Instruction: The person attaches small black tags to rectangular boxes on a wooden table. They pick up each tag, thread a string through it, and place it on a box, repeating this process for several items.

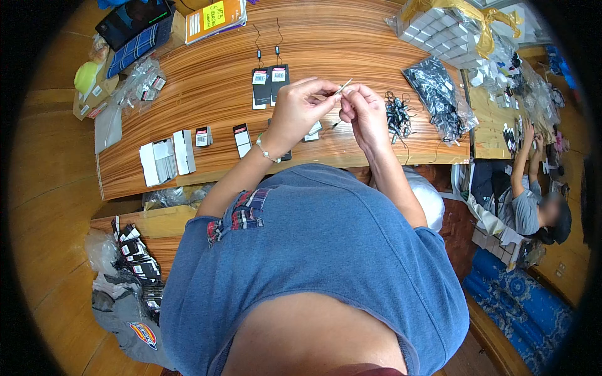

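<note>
At frame centre, my left hand [300, 108] and right hand [364, 109] pinch a thin pale strip [343, 88]; its lower part is hidden behind my fingers.

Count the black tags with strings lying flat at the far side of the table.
2. The left black tag and the right black tag lie side by side just beyond the left hand. More may be hidden behind the hands.
</note>
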`<state>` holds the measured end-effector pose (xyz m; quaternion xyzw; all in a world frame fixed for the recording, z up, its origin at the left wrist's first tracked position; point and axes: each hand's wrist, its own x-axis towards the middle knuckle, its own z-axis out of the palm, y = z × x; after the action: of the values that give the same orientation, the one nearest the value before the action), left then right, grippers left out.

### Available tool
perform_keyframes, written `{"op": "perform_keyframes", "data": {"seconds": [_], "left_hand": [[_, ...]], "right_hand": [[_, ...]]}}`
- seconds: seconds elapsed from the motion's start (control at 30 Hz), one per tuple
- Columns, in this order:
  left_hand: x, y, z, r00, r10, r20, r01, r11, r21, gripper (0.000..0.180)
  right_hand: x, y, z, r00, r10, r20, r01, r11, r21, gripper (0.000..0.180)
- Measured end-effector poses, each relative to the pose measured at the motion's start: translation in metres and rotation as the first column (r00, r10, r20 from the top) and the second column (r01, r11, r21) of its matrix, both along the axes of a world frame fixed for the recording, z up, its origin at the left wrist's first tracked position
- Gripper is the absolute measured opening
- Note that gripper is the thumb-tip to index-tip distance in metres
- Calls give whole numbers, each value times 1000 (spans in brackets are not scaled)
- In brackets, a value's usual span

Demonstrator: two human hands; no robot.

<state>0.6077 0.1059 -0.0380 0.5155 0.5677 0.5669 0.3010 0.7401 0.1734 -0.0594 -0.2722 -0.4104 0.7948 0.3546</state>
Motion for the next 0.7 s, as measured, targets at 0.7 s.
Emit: {"op": "perform_keyframes", "data": {"seconds": [0.7], "left_hand": [[-9, 2, -8, 693, 182, -698, 172, 898, 405, 11]], "right_hand": [[8, 7, -1, 983, -111, 144, 100, 991, 86, 7]]}}
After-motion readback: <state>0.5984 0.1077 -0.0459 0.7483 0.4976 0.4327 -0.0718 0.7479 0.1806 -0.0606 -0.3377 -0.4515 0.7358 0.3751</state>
